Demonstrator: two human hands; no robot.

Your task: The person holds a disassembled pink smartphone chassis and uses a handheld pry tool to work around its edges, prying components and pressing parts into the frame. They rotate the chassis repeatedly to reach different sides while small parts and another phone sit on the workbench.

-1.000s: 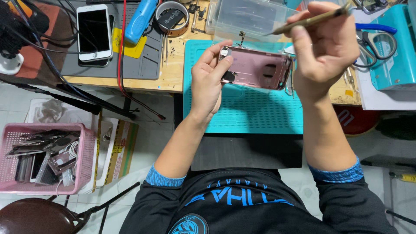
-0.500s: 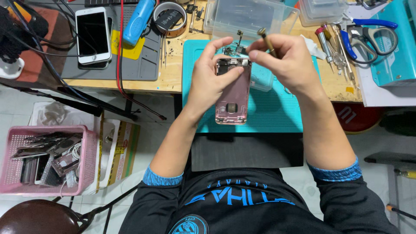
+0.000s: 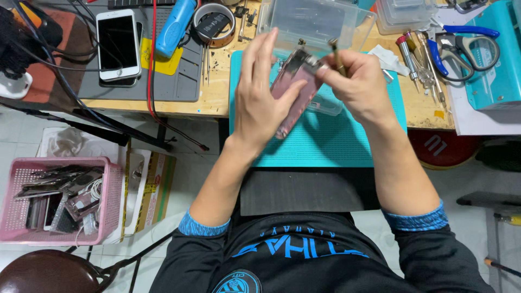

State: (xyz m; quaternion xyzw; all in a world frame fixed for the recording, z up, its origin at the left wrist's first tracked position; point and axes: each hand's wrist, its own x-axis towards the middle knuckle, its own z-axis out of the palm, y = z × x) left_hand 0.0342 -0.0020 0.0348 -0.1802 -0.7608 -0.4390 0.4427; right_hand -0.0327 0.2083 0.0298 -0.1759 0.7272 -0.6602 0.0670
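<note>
My left hand [image 3: 266, 100] grips a pink phone housing [image 3: 296, 87] and holds it tilted above the teal work mat [image 3: 325, 141]. My right hand [image 3: 355, 84] pinches the top end of the housing and also holds a thin brown stick tool [image 3: 337, 57] that points upward between its fingers. Both hands meet over the middle of the mat, just in front of a clear plastic box [image 3: 317, 21].
A white phone [image 3: 118, 46] lies on a grey mat [image 3: 179, 81] at the left. A tape roll [image 3: 213, 23], a blue tool [image 3: 175, 20], screwdrivers [image 3: 415, 62] and scissors [image 3: 461, 46] sit on the wooden bench. On the floor stands a pink basket [image 3: 16, 190] of phone parts.
The housing has gone from lying flat on the mat to being held up tilted. My right hand came down from the upper right and now pinches its top end.
</note>
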